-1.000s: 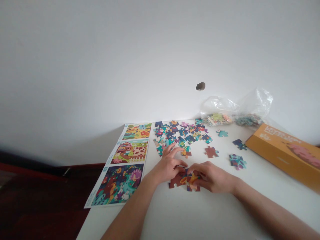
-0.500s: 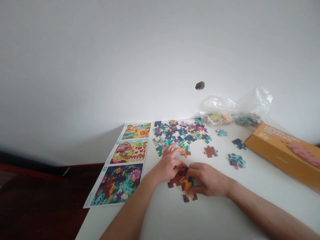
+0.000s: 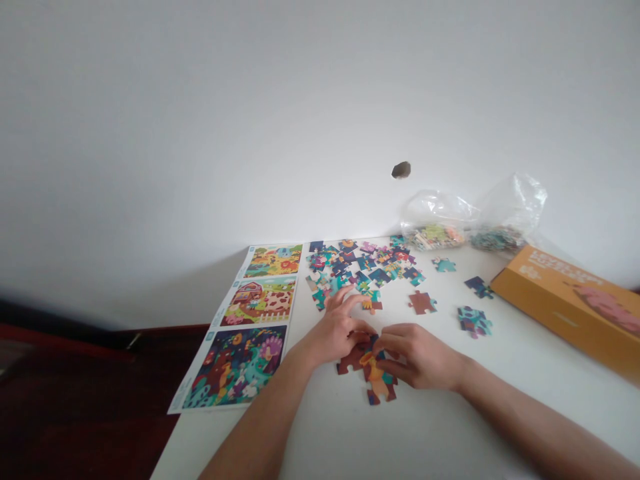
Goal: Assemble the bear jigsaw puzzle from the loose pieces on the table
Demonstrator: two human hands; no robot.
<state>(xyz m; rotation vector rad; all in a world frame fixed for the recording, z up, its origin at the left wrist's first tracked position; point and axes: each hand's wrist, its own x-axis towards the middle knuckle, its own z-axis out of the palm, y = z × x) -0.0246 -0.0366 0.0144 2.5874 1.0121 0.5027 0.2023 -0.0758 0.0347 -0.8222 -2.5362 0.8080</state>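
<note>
Left hand [image 3: 336,333]: fingers half-spread, hold indeterminable | Right hand [image 3: 419,357]: fingers slightly parted, hold indeterminable | Brown-and-orange cardboard jigsaw pieces [image 3: 379,388]: between hands, notched lower edge exposed | Flat white desk [image 3: 440,427]: room extends nearer person

"What are those hands at?"

"The left hand [image 3: 344,333] has its fingers down by the brown-and-orange cardboard jigsaw pieces [image 3: 377,385] on the white bench [image 3: 450,427]. The right hand [image 3: 414,355] touches them from the other side, thumb and forefinger bent close; I can't see how firmly."

"And past the hands?"

"A scatter of dark-blue and teal cardboard jigsaw pieces [image 3: 345,270], near the white wall [image 3: 250,120]. Two clear plastic bags [image 3: 435,233] sit beyond."

"At the edges?"

"A white sheet with three colourful pictures [image 3: 257,363] left, an orange rectangular box [image 3: 565,307] right."
</note>
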